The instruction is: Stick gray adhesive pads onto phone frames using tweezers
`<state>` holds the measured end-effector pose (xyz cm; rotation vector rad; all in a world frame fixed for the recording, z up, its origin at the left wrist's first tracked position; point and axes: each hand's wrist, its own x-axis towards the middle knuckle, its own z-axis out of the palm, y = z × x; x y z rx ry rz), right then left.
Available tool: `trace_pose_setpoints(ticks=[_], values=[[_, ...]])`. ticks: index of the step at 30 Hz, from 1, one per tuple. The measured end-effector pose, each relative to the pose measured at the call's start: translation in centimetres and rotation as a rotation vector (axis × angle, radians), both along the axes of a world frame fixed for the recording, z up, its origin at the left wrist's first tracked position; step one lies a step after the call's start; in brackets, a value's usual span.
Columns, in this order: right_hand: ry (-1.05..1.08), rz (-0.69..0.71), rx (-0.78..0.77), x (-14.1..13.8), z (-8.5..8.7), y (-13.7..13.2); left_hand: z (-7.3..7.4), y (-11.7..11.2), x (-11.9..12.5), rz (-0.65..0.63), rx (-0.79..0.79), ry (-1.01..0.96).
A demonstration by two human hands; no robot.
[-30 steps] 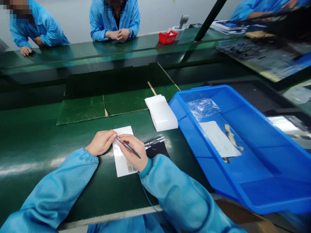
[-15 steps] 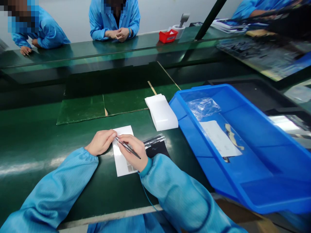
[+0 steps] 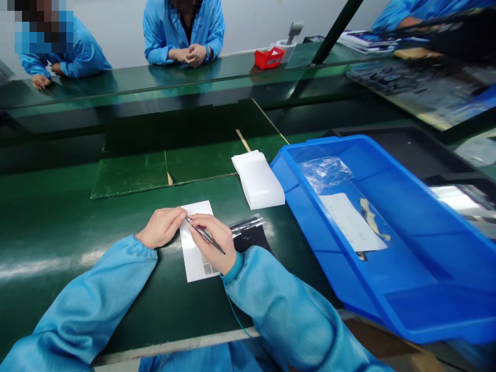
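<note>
A white sheet with small grey squares near its lower edge lies flat on the green belt. My right hand is closed around dark tweezers, whose tips point at the sheet's upper left part. My left hand rests curled at the sheet's left edge, fingertips pressing on it close to the tweezer tips. A dark shiny plastic bag lies just right of my right hand, partly under my sleeve.
A stack of white sheets lies beyond the bag. A large blue bin at the right holds a clear bag, a white sheet and strips. Two people in blue coats lean on the far counter, near a red box.
</note>
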<state>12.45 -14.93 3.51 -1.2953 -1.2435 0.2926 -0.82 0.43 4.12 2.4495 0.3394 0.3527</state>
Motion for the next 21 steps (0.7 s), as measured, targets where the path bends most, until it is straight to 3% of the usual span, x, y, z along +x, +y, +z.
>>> trace_pose_setpoints(ticks=[21], values=[[0.010, 0.006, -0.045, -0.03, -0.20, 0.03, -0.37, 0.00, 0.16, -0.004, 0.071, 0.014]])
